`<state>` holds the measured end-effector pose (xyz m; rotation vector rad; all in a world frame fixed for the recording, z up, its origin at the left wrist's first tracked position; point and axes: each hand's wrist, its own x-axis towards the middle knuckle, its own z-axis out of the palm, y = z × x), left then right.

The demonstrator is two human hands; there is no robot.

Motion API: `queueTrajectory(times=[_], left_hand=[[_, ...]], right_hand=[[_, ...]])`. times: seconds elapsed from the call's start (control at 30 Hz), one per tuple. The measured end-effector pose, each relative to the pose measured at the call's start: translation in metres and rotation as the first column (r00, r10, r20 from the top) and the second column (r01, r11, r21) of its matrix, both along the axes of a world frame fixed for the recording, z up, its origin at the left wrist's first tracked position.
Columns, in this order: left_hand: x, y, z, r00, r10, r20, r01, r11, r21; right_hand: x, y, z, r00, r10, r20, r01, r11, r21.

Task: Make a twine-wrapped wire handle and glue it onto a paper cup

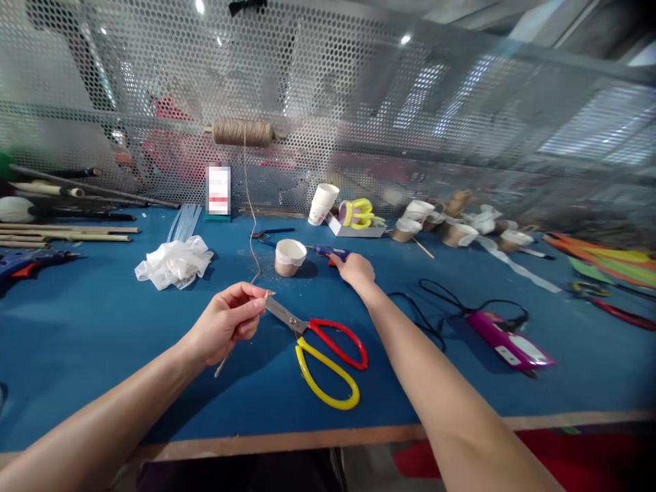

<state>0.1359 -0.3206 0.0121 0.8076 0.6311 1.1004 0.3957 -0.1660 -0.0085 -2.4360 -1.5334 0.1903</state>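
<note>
My left hand is closed in a pinch on a thin jute twine that runs up to a spool hung on the mesh wall. A loose end of the twine hangs below the hand. Just right of its fingertips lie scissors with one red and one yellow handle, blades pointing at the hand. My right hand reaches forward and rests on a blue glue gun on the blue table. A twine-wrapped paper cup stands left of the glue gun.
A crumpled clear plastic bag lies at left, bamboo sticks at the far left. White cups, a tray with yellow scissors and several wrapped cups line the back. A magenta tool with black cord lies right.
</note>
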Motion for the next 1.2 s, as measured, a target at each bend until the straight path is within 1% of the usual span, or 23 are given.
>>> queueTrajectory(times=[0.17,0.4,0.7,0.77,0.83,0.9,0.93,1.0,1.03,1.07,1.1,1.13,1.17,1.2], left_hand=[[-0.002,0.000,-0.002,1.000,0.000,0.003,0.000,1.000,-0.003],[-0.003,0.000,-0.005,1.000,-0.007,-0.014,0.007,1.000,-0.003],[-0.004,0.000,-0.005,1.000,-0.003,-0.013,0.004,1.000,0.005],[-0.004,0.000,-0.005,1.000,-0.006,-0.009,0.006,1.000,0.008],[-0.004,0.000,-0.005,1.000,-0.009,-0.006,0.009,1.000,0.007],[-0.004,0.000,-0.004,1.000,-0.013,0.005,0.013,1.000,-0.002],[-0.004,-0.001,-0.004,1.000,-0.016,0.015,0.016,1.000,-0.008],[-0.004,-0.001,-0.003,0.999,-0.027,0.040,0.028,0.999,-0.025],[-0.004,-0.002,-0.003,0.998,-0.037,0.056,0.039,0.999,-0.036],[-0.004,-0.002,-0.002,0.996,-0.048,0.073,0.051,0.998,-0.048],[-0.004,-0.002,-0.001,0.994,-0.060,0.091,0.066,0.996,-0.062],[-0.004,-0.002,0.000,0.991,-0.073,0.110,0.081,0.994,-0.076],[-0.004,-0.002,0.000,0.988,-0.083,0.129,0.096,0.991,-0.091],[-0.004,-0.002,0.001,0.985,-0.094,0.147,0.110,0.988,-0.107]], right_hand=[[-0.002,0.009,0.000,0.996,0.027,0.082,-0.025,0.999,-0.025],[0.002,0.017,-0.001,0.991,0.053,0.123,-0.049,0.998,-0.041],[0.005,0.012,0.000,0.986,0.116,0.119,-0.113,0.993,-0.031],[0.003,0.007,0.004,0.987,0.118,0.111,-0.118,0.993,-0.007],[-0.004,-0.002,0.010,0.986,0.124,0.111,-0.131,0.990,0.050],[-0.016,-0.016,0.020,0.977,0.178,0.113,-0.193,0.971,0.140],[-0.024,-0.025,0.026,0.965,0.239,0.104,-0.255,0.950,0.181],[-0.041,-0.048,0.038,0.920,0.388,0.060,-0.391,0.892,0.229],[-0.049,-0.061,0.043,0.873,0.488,0.014,-0.476,0.843,0.249],[-0.057,-0.074,0.047,0.772,0.625,-0.117,-0.569,0.761,0.312],[-0.064,-0.087,0.050,0.657,0.713,-0.245,-0.612,0.694,0.380],[-0.071,-0.099,0.051,0.554,0.762,-0.336,-0.628,0.647,0.432],[-0.076,-0.109,0.051,0.481,0.782,-0.397,-0.627,0.623,0.468],[-0.080,-0.117,0.049,0.438,0.780,-0.447,-0.612,0.623,0.487]])
